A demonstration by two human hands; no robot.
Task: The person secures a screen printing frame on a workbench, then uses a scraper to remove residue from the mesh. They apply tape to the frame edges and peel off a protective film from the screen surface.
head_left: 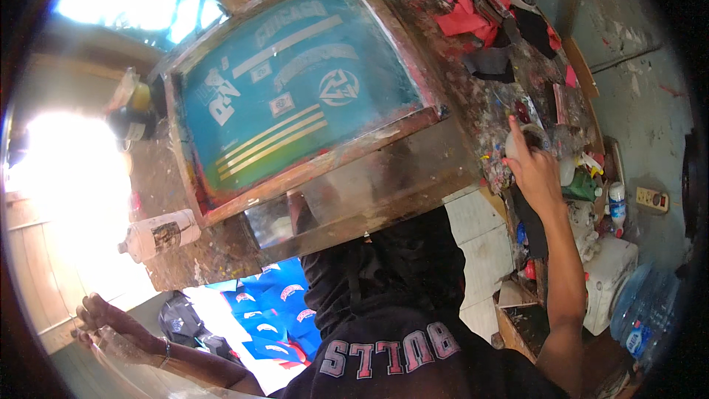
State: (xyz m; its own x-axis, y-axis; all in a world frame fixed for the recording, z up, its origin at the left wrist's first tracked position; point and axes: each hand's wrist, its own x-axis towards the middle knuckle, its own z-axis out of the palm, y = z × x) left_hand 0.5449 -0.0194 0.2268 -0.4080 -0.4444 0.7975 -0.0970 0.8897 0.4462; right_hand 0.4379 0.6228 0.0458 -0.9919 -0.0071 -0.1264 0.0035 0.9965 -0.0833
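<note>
My left hand [118, 331] is off to the lower left with its fingers curled. A thin translucent strip or film [122, 351] shows at its palm, too faint to name surely. My right hand [535, 177] reaches over the cluttered right side of the table, its index finger stretched out and its thumb apart. Under that finger is a whitish round cup [512, 148] with a dark inside; whether I touch it is unclear, and the other fingers are partly hidden. In the middle lies a wood-framed printing screen [295, 66] with blue-green mesh, pale lettering, a round emblem and stripes.
A whitish plastic bottle [161, 235] lies at the table's left corner. Red and black cloth scraps [473, 15] lie at the back right. Blue printed fabric [269, 310] is spread below the table. Right stand a small water bottle [617, 203], a white jug [611, 281] and a large blue bottle [646, 303].
</note>
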